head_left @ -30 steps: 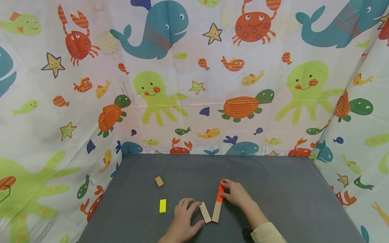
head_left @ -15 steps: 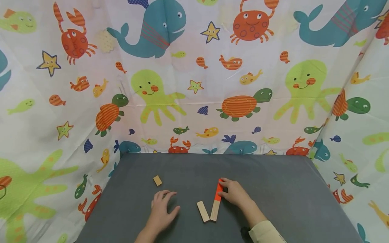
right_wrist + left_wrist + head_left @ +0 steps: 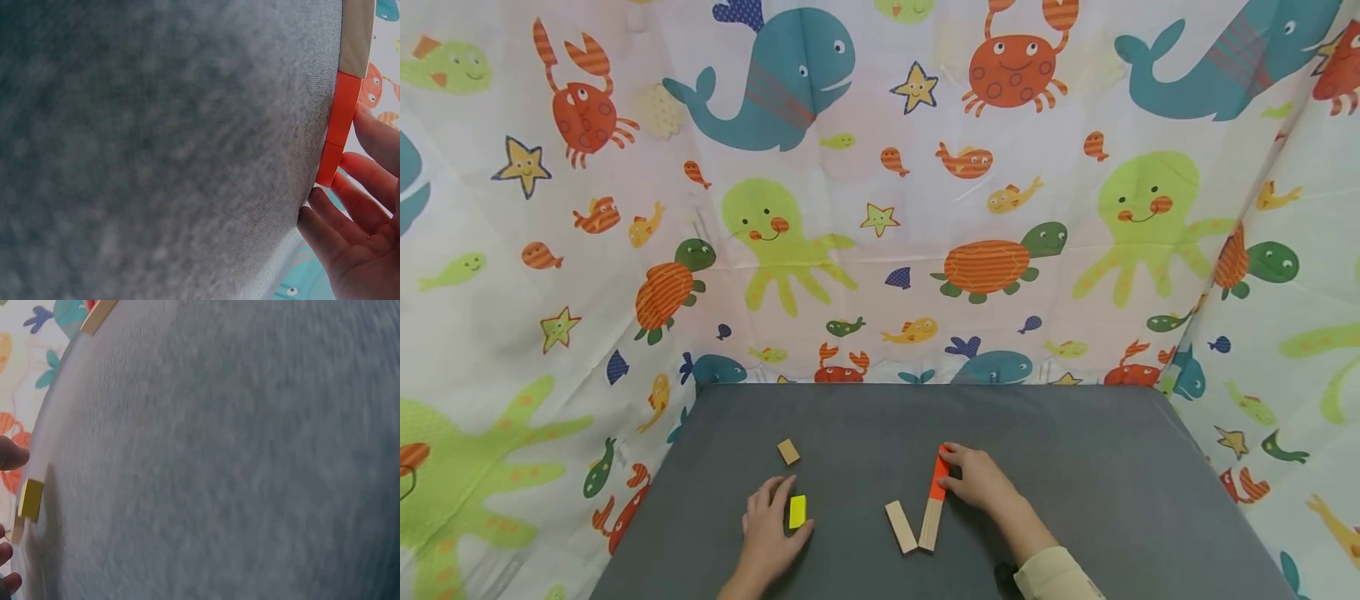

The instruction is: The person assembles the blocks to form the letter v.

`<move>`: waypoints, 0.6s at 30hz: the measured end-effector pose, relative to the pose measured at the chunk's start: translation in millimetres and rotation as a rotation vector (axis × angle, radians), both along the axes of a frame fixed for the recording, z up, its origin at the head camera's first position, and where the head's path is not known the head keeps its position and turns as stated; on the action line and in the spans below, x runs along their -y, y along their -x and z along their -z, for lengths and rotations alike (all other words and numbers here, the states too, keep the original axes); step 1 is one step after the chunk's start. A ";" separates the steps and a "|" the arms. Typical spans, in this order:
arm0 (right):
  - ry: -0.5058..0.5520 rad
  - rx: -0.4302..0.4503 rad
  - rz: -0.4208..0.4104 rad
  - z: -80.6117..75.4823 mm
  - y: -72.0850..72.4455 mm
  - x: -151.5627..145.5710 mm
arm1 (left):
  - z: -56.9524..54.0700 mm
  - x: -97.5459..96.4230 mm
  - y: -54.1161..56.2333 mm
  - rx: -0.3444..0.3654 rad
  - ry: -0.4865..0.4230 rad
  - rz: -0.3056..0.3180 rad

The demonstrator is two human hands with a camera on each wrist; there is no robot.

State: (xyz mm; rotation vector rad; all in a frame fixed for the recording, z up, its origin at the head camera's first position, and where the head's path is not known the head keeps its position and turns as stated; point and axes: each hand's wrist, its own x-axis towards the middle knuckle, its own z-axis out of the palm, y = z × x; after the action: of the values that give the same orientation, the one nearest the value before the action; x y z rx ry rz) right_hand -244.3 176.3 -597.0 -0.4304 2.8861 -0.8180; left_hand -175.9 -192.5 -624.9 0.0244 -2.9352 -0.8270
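In the head view my left hand (image 3: 767, 525) is around a small yellow block (image 3: 797, 512), thumb near its front end and fingers along its far left side. The left wrist view has the yellow block (image 3: 31, 500) between the thumb and the other fingers, with a gap at the thumb. My right hand (image 3: 981, 479) rests thumb and fingertips against the orange-red blocks (image 3: 939, 477). A seam between two orange-red pieces (image 3: 335, 125) shows in the right wrist view. They line up end to end with a plain wooden block (image 3: 931, 525).
Another plain wooden block (image 3: 901, 527) leans away at an angle, its near end beside the row's. A small tan block (image 3: 788, 452) lies beyond the yellow one. Grey cloth covers the table (image 3: 1075, 467); a sea-animal curtain (image 3: 880, 250) hangs behind and at both sides.
My left hand has let go of the angled wooden block and moved left to the yellow block. The right hand stays at the orange-red blocks.
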 end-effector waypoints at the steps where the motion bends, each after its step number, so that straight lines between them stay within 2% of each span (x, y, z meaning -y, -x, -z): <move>1: -0.001 0.002 0.001 0.4 -0.1 0.2 | 1.3 1.9 0.2 0.018 -0.002 -0.004; 7: -0.006 -0.001 0.002 1.4 1.8 0.5 | 3.7 4.1 5.3 0.090 -0.017 0.001; 18: 0.018 -0.001 0.016 0.7 -0.7 1.1 | 3.2 3.9 5.7 0.103 -0.061 0.016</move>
State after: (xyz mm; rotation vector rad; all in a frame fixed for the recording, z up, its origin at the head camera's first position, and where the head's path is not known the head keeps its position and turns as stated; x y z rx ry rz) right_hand -243.6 175.3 -597.7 -0.4102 2.8892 -0.8470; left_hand -181.6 -196.4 -628.2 0.0492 -3.0084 -0.9459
